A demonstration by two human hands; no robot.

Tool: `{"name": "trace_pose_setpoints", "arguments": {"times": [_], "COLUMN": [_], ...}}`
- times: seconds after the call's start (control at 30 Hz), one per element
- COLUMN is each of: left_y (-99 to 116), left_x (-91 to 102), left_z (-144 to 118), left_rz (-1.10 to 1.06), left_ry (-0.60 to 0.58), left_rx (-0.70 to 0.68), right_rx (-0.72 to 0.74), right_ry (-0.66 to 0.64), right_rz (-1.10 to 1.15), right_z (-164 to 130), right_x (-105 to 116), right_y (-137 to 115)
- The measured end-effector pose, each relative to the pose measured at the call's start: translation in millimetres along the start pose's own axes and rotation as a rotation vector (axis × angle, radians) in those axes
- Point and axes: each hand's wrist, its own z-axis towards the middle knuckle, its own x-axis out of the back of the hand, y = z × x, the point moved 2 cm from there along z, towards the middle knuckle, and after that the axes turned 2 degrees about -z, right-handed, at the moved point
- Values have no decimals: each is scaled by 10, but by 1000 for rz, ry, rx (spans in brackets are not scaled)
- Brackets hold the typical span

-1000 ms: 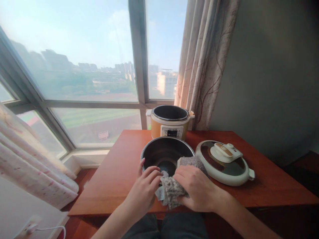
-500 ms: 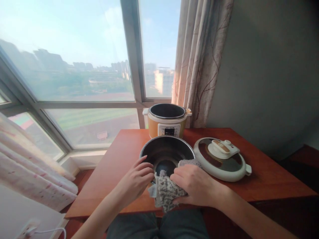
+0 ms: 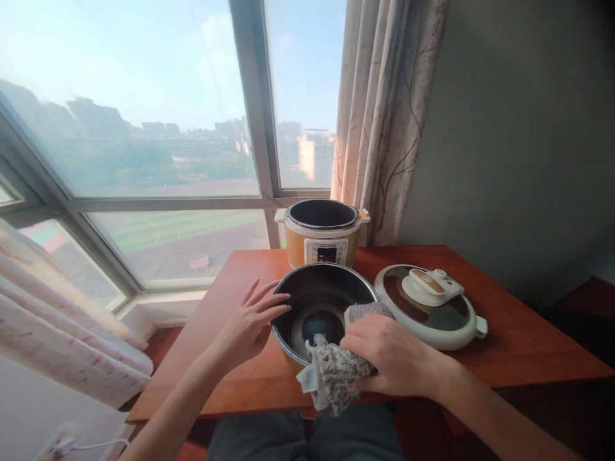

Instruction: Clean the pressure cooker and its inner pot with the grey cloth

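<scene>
The inner pot [image 3: 321, 308] sits on the wooden surface [image 3: 519, 346] right at the person's near edge, within easy reach of both arms. The left hand [image 3: 250, 320] lies spread open against the pot's left side, fingertips at the rim, gripping nothing, probably to brace it against sliding. The right hand [image 3: 391, 353] is clenched around a grey cloth [image 3: 336, 374], which drapes over the pot's near rim; whether the cloth touches the inside wall is hard to tell. The lid [image 3: 430, 306] rests flat just beside the pot, and the cooker base [image 3: 323, 240] stands open behind it.
</scene>
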Motion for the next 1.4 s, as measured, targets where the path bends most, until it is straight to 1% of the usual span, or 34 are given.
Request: {"name": "trace_pose_setpoints", "arguments": {"times": [0.13, 0.23, 0.33, 0.43, 0.5, 0.6, 0.7, 0.8, 0.87, 1.0, 1.07, 1.13, 1.2, 1.27, 1.33, 1.4], "left_y": [288, 548, 789, 948, 983, 935, 833, 683, 534, 146, -33, -154, -207, -199, -142, -37], "left_x": [-7, 4, 10, 11, 18, 36, 49, 76, 103, 149, 153, 137, 107, 73, 54, 66], "left_z": [-103, -121, -86, -48, -43, -62, -79, -79, -72, -29, 17, 69, 103, 99, 57, -1], "left_rz": [-36, -69, -120, -185, -220, -228, -204, -193, -188, -169, -140, -120, -116, -108, -89, -64], "left_ry": [82, 73, 65, 64, 68, 69, 35, 3, -31, -125, -144, -140, -115, -88, -66, -42], "left_rx": [12, 15, 85, 155, 153, 131, 89, 21, -22, -101, -109, -98, -79, -48, -16, 4], "right_rx": [-33, -69, -80, -79, -87, -98, -91, -73, -54, -9, 11, 18, 6, -13, -26, -31], "right_ry": [47, 95, 123, 158, 179, 175, 117, 65, 49, 17, 2, -7, -8, 4, 21, 34], "right_rz": [-68, -85, -90, -92, -88, -67, -39, -26, -21, -6, 9, 28, 45, 60, 73, 74], "right_z": [9, 38, 112, 195, 226, 225, 200, 167, 138, 69, 45, 33, 24, 10, -12, -33], "right_x": [-88, -125, -158, -200, -220, -210, -160, -117, -101, -58, -22, 13, 35, 41, 29, 0], "right_y": [-85, -179, -309, -450, -515, -538, -495, -420, -355, -186, -100, -34, 5, 18, 18, 18]}}
